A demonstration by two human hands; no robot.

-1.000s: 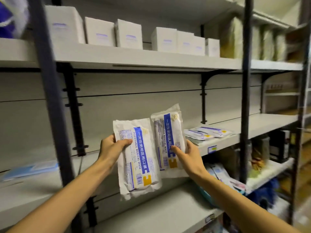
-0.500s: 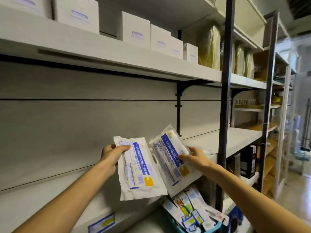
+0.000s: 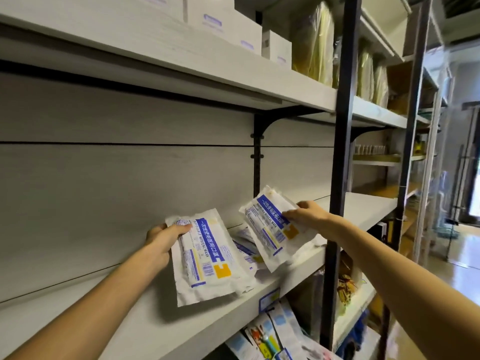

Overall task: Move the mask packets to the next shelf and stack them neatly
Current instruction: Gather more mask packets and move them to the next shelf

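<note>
I hold one white mask packet with a blue stripe in each hand. My left hand [image 3: 163,237] grips the upper left corner of the left mask packet [image 3: 207,258], which hangs just over the grey shelf [image 3: 145,323]. My right hand [image 3: 306,214] grips the right mask packet [image 3: 272,229] by its upper edge, tilted, above a small pile of mask packets [image 3: 246,245] lying on the same shelf. That pile is mostly hidden behind the two held packets.
A black upright post [image 3: 337,178] stands just right of the pile. White boxes [image 3: 223,24] and yellowish bags [image 3: 317,42] fill the upper shelf. Below, a bin holds colourful packets [image 3: 272,333]. More shelving runs off to the right.
Both hands have carried their packets to the right along the shelf and lower, with the view following. The right packet has tilted further and now sits over the pile on the shelf.
</note>
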